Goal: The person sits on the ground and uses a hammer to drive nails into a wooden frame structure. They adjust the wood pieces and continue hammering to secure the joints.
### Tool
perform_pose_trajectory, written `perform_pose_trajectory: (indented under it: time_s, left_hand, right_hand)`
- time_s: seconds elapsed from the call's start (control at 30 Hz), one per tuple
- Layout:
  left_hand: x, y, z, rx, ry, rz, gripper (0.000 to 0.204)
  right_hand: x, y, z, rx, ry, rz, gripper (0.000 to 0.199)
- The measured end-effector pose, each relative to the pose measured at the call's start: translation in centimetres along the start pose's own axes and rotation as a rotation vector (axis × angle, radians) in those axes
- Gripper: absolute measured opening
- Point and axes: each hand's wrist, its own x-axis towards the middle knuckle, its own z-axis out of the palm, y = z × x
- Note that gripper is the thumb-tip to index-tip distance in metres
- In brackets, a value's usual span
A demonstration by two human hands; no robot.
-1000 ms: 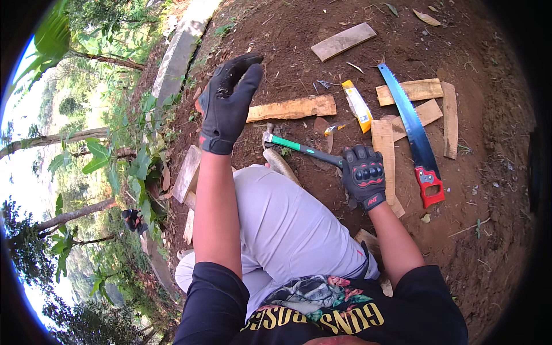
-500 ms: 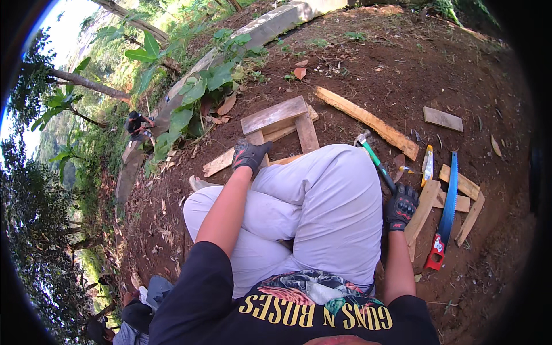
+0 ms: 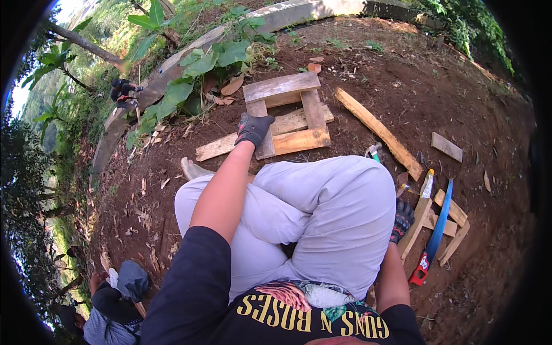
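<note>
Wooden slats nailed into a rough frame (image 3: 287,118) lie on the bare red soil (image 3: 391,75) at the far side of the scene, just beyond the person's bent knees. The left hand (image 3: 253,129), in a dark glove, rests palm down on the frame's near left slat, fingers curled over the wood rather than gripping it. A long loose plank (image 3: 379,133) lies slanted to the right of the frame, apart from it. The right hand (image 3: 402,220), also gloved, sits low beside the right thigh, mostly hidden by the pale trousers (image 3: 322,218); whether it holds anything cannot be told. Just right of it lie short offcuts (image 3: 445,215) and a blue-bladed saw with a red handle (image 3: 434,238). A hammer head (image 3: 374,152) shows above the right knee. Broad green leaves (image 3: 195,80) grow at the far left.
</note>
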Motion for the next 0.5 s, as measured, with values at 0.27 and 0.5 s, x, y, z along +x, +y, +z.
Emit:
perform_pose_trajectory:
  time_s: [0.27,0.5]
  left_hand:
    - [3.2,-1.5,-0.6,0.044,-0.114,-0.023,0.073]
    - [5.1,-3.2,0.0,-0.406,-0.240,-0.155,0.055]
  right_hand:
    - [-0.5,0.1,0.4,-0.015,-0.024,-0.008,0.030]
    - [-0.8,0.3,0.7,-0.035,-0.040,-0.017,0.031]
